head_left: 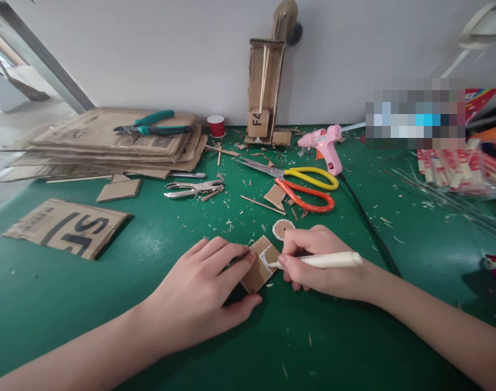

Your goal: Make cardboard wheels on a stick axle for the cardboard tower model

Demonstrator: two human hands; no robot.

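Observation:
My left hand (205, 288) lies on a small brown cardboard piece (259, 269) on the green table, fingers closed around its left side and thumb under its near edge. My right hand (316, 260) grips a white pen (327, 260) whose tip touches the piece's right part, where a white curved outline is drawn. Just beyond the right hand lies a small round cardboard cutout (283, 228) with a white edge.
Orange-and-yellow scissors (302, 187), a pink glue gun (326, 146) with a black cord (365, 217), a metal hole punch (193, 188), a stack of cardboard sheets (109, 144) with teal pliers (152, 126), a printed cardboard sheet (68, 228), an upright cardboard model (264, 92), a red cup (216, 126), stick packets (459, 165).

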